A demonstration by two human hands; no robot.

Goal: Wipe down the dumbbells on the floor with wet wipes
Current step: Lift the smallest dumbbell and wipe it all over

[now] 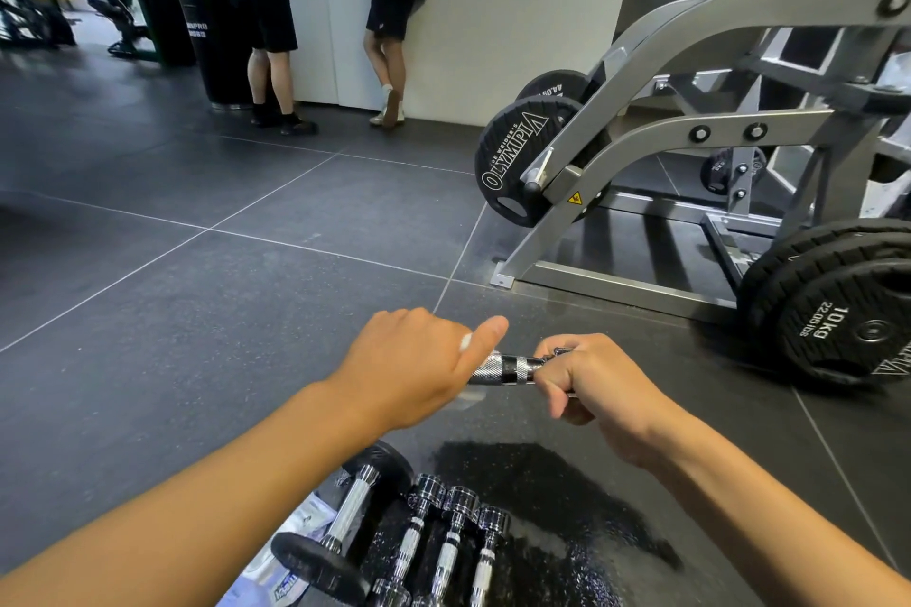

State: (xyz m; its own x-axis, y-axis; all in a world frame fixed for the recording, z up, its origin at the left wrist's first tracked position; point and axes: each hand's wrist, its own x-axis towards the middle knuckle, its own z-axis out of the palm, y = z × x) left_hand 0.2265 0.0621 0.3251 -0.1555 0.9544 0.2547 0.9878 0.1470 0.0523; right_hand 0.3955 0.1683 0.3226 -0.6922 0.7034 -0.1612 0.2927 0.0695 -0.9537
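Note:
A small chrome dumbbell (510, 367) is held level above the dark floor between both hands. My left hand (419, 365) curls around its left end, with a bit of white wet wipe (466, 341) showing by the thumb. My right hand (596, 375) grips the right end. Below, on the floor, lie a black rubber-headed dumbbell (345, 527) and three chrome dumbbells (451, 542) side by side. A wet wipes pack (291, 552) lies under my left forearm, partly hidden.
A grey plate-loaded machine (690, 138) with black weight plates (522, 158) stands at right; more plates (838, 311) sit close by. Two people (266, 15) stand at a white counter (493, 25) at the back. A wet patch (542, 498) marks the floor.

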